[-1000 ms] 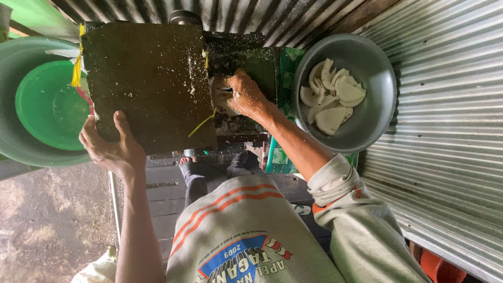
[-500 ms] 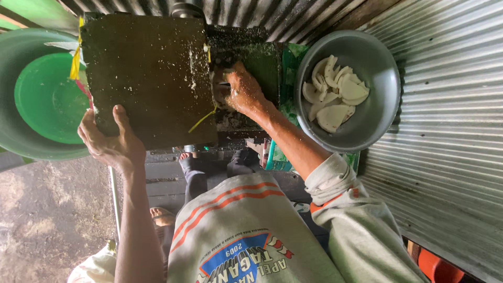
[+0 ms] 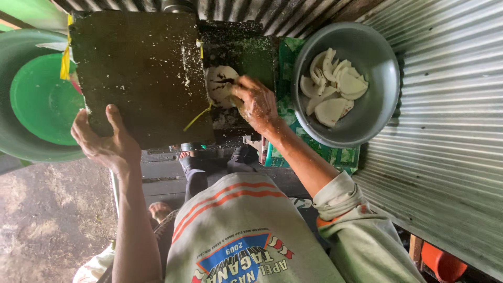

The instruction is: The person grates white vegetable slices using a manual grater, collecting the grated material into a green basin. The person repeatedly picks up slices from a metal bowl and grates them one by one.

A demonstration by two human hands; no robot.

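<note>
- Sheeting of corrugated metal (image 3: 450, 157) fills the scene from 12 o'clock round to 4 o'clock, the largest surface in view.
- The dark box-shaped machine housing (image 3: 139, 73), flecked with white shreds, sits at about 11 o'clock; a yellow strip runs down its left edge.
- A large green basin (image 3: 21, 141) lies at 9 o'clock, touching the housing's left side, with a brighter green bowl (image 3: 39, 99) nested inside it.
- A grey metal bowl (image 3: 374, 105) rests at 2 o'clock on a green patterned mat (image 3: 335, 154), just beside the machine's dark feed area (image 3: 246, 52).
- White curved pieces (image 3: 332, 84) (they look like shelled coconut meat) are heaped inside the metal bowl.
- The left hand (image 3: 105, 141), at 9 o'clock of centre, has its fingers spread apart and pressed flat on the lower left corner of the housing, thumb raised against its face.
- The right hand (image 3: 257, 102), just above centre, has its fingers drawn together and bent, pressing on a white coconut piece (image 3: 220, 84).
- That piece sits at 12 o'clock from centre, in the gap between the housing and the feed area, partly covered by the fingertips.
</note>
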